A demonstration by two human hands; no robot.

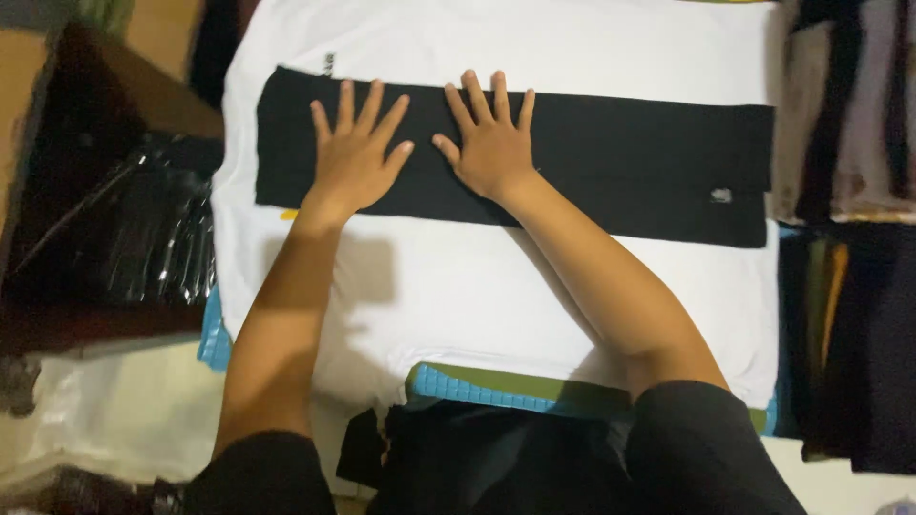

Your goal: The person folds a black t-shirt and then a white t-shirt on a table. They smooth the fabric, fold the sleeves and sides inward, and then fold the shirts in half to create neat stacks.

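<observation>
while both flat, left hand (355, 157) and right hand (491, 143) press black cloth (620, 167).

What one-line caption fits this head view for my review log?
Both hands, left hand and right hand, press flat on a folded black garment lying across a white cloth.

Two bare forearms are seen, uncovered from wrist to above the elbow. Short black sleeves are worn, ending at the upper arms. No rings, watch or bracelets are visible on the left hand (355, 160) or the right hand (492, 143). Black clothing is seen at the lower edge.
</observation>
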